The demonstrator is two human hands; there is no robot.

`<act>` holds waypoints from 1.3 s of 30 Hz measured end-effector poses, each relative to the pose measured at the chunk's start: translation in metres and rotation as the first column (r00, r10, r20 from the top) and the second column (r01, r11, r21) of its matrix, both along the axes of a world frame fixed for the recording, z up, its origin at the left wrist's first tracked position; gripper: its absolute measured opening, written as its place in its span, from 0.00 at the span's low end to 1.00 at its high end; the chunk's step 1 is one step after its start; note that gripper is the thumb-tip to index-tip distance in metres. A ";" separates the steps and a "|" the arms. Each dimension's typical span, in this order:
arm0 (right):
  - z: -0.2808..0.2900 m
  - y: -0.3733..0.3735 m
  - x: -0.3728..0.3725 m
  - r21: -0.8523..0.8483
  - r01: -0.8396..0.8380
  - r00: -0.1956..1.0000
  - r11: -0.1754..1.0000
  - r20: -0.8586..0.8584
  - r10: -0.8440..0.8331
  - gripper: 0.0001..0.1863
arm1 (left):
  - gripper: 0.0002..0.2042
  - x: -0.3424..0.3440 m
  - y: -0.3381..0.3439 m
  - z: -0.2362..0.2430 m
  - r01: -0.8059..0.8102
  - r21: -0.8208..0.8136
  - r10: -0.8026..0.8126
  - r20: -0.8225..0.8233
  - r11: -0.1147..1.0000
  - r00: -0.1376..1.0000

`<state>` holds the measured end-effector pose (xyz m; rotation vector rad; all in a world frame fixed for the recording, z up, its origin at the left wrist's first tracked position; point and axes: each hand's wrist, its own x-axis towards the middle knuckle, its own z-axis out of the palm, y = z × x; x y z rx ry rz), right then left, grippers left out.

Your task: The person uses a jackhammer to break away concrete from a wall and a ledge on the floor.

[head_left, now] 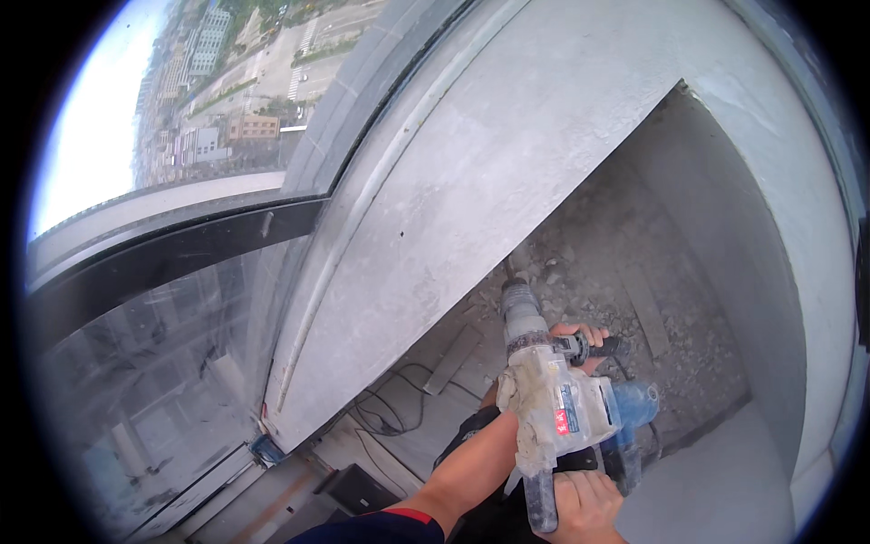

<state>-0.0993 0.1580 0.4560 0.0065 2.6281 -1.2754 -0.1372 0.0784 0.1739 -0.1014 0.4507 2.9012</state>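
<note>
A dusty demolition hammer [557, 408] with a grey-white body, blue housing and black side handle points upward, its bit [508, 270] at the lower edge of a pale wall face [426, 190]. My left forearm reaches behind the tool body, and my left hand [589, 340] grips the side handle, fingers wrapped round it. My right hand [584, 503] is closed on the rear handle at the bottom of the frame. Broken rubble and grey chips [562, 267] lie below the wall edge, around the bit.
A glazed window [136, 317] at left shows a street and buildings far below. A grey side wall [743, 317] bounds the recess at right. Loose cables [390, 417], grey boards [453, 358] and a dark flat object [358, 490] lie on the floor at lower left.
</note>
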 end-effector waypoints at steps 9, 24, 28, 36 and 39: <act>0.015 -0.005 -0.020 0.097 -0.057 0.998 0.994 -0.031 0.060 0.13 | 0.12 -0.009 -0.006 0.006 0.066 0.015 -0.067 0.095 0.998 0.993; -0.072 0.061 0.080 -0.437 0.898 0.375 0.041 0.715 -0.590 0.11 | 0.24 0.017 -0.042 0.017 0.781 -0.407 -0.098 0.857 0.474 0.506; -0.092 0.030 0.147 -0.229 0.835 0.054 -0.501 0.939 -0.340 0.10 | 0.32 0.041 -0.050 0.077 0.895 -0.434 -0.021 0.901 -0.102 0.434; -0.078 -0.039 0.159 0.089 0.655 -0.014 -0.750 0.994 0.105 0.10 | 0.40 0.003 -0.122 0.164 0.236 -0.188 -0.068 0.896 -0.953 0.439; -0.081 -0.048 0.147 0.112 0.638 0.022 -0.762 0.986 0.164 0.11 | 0.39 -0.016 -0.127 0.181 0.150 -0.166 -0.082 0.889 -0.975 0.450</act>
